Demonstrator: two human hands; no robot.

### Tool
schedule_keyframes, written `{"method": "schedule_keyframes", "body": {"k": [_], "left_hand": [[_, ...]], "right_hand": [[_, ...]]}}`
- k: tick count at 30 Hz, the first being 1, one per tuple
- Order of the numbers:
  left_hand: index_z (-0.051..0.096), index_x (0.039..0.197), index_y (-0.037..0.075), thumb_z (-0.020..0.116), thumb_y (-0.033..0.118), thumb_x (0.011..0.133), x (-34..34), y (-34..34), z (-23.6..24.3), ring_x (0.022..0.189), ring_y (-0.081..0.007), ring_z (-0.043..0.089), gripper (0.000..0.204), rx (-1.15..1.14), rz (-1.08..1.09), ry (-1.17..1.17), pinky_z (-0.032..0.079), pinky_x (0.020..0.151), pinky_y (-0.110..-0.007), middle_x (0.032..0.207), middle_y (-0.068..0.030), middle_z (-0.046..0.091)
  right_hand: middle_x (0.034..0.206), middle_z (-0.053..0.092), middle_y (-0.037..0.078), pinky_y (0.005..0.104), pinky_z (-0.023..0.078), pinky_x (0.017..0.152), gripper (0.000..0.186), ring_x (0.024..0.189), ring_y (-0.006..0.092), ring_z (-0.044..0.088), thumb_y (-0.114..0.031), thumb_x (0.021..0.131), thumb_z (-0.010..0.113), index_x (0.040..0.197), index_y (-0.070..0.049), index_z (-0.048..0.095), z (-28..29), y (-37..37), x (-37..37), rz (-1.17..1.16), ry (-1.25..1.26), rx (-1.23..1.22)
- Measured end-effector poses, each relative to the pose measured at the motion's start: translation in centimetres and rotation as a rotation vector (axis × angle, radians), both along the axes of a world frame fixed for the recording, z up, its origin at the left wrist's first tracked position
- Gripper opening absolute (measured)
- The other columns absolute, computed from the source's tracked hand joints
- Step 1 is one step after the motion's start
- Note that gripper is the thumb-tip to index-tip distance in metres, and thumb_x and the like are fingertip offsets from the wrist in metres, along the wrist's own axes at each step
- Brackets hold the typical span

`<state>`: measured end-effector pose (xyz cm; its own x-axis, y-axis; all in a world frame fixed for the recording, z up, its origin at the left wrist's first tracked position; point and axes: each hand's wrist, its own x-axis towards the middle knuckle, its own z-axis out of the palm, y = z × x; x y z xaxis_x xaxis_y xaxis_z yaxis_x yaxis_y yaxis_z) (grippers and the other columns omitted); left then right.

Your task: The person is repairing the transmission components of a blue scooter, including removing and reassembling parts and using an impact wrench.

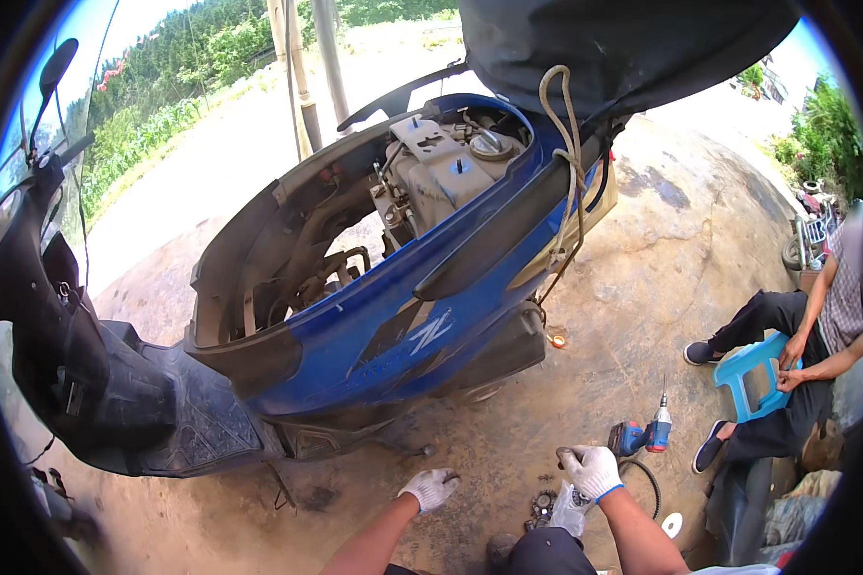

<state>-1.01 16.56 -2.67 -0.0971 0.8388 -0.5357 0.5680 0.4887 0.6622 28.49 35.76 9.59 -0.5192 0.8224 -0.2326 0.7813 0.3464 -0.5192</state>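
Note:
Both hands wear white knitted gloves with blue cuffs. My left hand (431, 489) hangs over the ground below the scooter, fingers loosely stretched out and holding nothing visible. Soiled at the fingertips, my right hand (594, 471) is closed; whatever it may pinch is too small to make out. Just below it lie a clear plastic bag (568, 513) and dark toothed metal parts (543, 505). A black belt-like loop (650, 479) curves beside my right wrist. Above my hands stands the blue scooter (393, 345), its seat (633, 48) raised and its body open around a grey tank (451, 172).
A blue cordless drill (644, 433) stands right of my right hand. Near my right forearm lies a white ring (672, 524). At the right, a seated person (825, 326) holds a light-blue plastic stool (750, 379). Rope (571, 144) hangs from the raised seat.

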Motion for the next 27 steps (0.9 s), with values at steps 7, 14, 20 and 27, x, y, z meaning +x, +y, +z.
{"method": "schedule_keyframes", "body": {"k": [7, 14, 20, 27], "left_hand": [[0.077, 0.11, 0.011, 0.052, 0.044, 0.105, 0.6, -10.8, 12.0, 0.091, -0.0385, 0.075, 0.042, -0.198, 0.418, 0.039, 0.058, 0.084, -0.047, 0.095, -0.0158, 0.078], [0.077, 0.117, 0.011, 0.055, 0.031, 0.102, 13.3, -21.7, 24.7, 0.092, -0.027, 0.077, 0.034, -0.248, 0.69, -0.196, 0.059, 0.087, -0.039, 0.101, -0.0149, 0.079], [0.072, 0.112, 0.004, 0.058, 0.03, 0.105, 17.4, -29.0, 30.3, 0.066, -0.0213, 0.071, 0.03, -0.432, 0.707, -0.234, 0.059, 0.063, -0.036, 0.083, -0.0101, 0.074], [0.064, 0.115, 0.006, 0.054, 0.013, 0.101, 13.4, -39.6, 27.5, 0.055, -0.0251, 0.065, 0.018, -0.649, 0.818, -0.309, 0.058, 0.047, -0.043, 0.074, -0.0125, 0.066]], "right_hand": [[0.084, 0.074, 0.02, 0.0384, 0.058, 0.075, 0.034, 0.081, 0.0279, 0.077, -0.026, 0.102, 0.06, 0.118, -0.002, 0.076, 9.3, -4.9, 3.9, -0.069, 0.018, -0.233], [0.121, 0.077, 0.019, 0.0391, 0.053, 0.105, 0.039, 0.119, 0.033, 0.071, -0.03, 0.104, 0.057, 0.131, -0.007, 0.073, 22.3, -12.4, 18.7, -0.265, 0.04, -0.589], [0.115, 0.078, 0.016, 0.036, 0.054, 0.1, 0.042, 0.109, 0.0243, 0.073, -0.028, 0.105, 0.054, 0.13, -0.001, 0.072, 25.0, -22.7, 38.9, -0.754, -0.073, -0.702], [0.128, 0.074, 0.023, 0.0412, 0.054, 0.1, 0.056, 0.114, 0.0359, 0.072, -0.039, 0.102, 0.061, 0.138, 0.003, 0.066, 30.4, -43.4, 53.3, -1.223, -0.143, -0.771]]}}
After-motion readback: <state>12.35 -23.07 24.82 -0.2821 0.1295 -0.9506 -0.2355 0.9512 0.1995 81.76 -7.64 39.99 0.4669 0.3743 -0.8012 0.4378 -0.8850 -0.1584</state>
